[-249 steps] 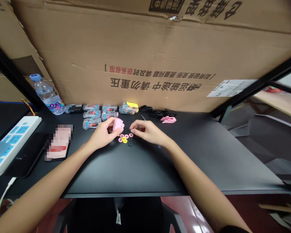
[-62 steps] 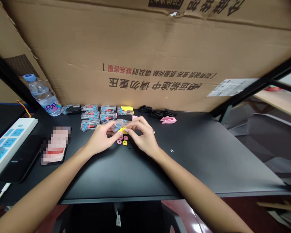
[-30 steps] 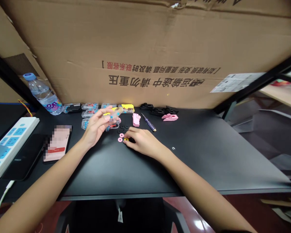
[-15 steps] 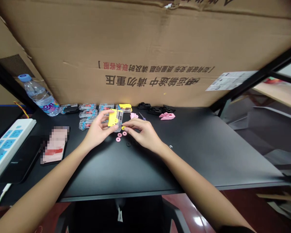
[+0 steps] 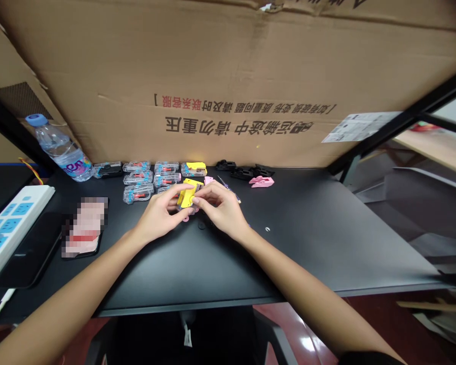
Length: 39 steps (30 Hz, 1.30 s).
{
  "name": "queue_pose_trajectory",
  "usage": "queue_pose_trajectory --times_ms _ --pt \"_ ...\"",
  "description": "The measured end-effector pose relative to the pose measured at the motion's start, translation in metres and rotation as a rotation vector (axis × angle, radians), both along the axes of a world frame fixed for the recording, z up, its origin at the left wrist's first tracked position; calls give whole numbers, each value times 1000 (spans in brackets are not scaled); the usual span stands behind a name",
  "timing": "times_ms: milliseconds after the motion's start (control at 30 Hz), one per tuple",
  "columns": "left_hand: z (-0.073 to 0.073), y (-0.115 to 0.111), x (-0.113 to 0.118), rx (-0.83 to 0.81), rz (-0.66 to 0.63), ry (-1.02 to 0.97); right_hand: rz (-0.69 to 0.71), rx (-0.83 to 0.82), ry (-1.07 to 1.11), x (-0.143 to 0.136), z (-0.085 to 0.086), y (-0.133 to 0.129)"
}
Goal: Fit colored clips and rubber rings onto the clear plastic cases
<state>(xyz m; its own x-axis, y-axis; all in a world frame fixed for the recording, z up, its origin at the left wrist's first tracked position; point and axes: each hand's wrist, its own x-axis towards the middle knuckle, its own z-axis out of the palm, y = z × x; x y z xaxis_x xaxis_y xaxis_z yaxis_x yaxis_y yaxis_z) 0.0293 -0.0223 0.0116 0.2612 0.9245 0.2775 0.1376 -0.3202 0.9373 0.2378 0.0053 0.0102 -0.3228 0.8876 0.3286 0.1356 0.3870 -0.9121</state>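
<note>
A yellow and clear plastic piece [image 5: 186, 193] is gripped between the fingers and thumb of my left hand [image 5: 160, 214]. My right hand [image 5: 223, 207] has its thumb and forefinger pinched at the right side of that piece, on a small yellow disc [image 5: 193, 200]. Pink discs [image 5: 186, 219] lie partly hidden below the hands, beside a black disc [image 5: 201, 225]. Behind and left of the hands lie several clear plastic assemblies [image 5: 138, 193], and one with a yellow cover [image 5: 196, 169].
Pink part [image 5: 261, 182], black parts [image 5: 243, 173] and a thin screwdriver [image 5: 228, 188] lie behind my right hand. Bottle [image 5: 75, 161], phone [image 5: 85, 225] and power strip [image 5: 17, 218] stand or lie left. Cardboard [image 5: 231, 66] rises behind the black table [image 5: 197, 279].
My left hand has moved right and nearer with the yellow and clear piece, which is now tilted. The yellow disc now meets the piece, and the pink discs are more covered.
</note>
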Motion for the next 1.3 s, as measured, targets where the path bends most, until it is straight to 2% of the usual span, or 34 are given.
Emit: queue_pose_trajectory --times_ms 167,300,467,567,667,733,833,933,1100,1300 --pt "-3 0 -3 34 -24 -9 -44 -80 27 -2 -5 2" --pt "-7 5 -2 -1 -61 -75 -70 -143 149 -2 -3 3" --pt "-6 11 -5 -94 -144 -174 29 -272 206 7 10 10" --pt "-3 15 -10 -96 -41 -173 78 -321 174 12 15 11" --pt "-2 21 -17 -57 135 -171 15 -324 183 16 15 16" --pt "-3 25 -21 -10 204 -106 -94 -315 232 19 14 26" --pt "-4 27 -25 108 212 136 -239 -355 264 24 16 55" --pt "-4 26 -26 221 182 313 -328 -318 45 24 21 88" --pt "-8 25 -26 326 114 411 -357 -247 -76 12 20 123" --pt "-11 25 -26 348 96 453 -413 -122 -254 8 -1 131"
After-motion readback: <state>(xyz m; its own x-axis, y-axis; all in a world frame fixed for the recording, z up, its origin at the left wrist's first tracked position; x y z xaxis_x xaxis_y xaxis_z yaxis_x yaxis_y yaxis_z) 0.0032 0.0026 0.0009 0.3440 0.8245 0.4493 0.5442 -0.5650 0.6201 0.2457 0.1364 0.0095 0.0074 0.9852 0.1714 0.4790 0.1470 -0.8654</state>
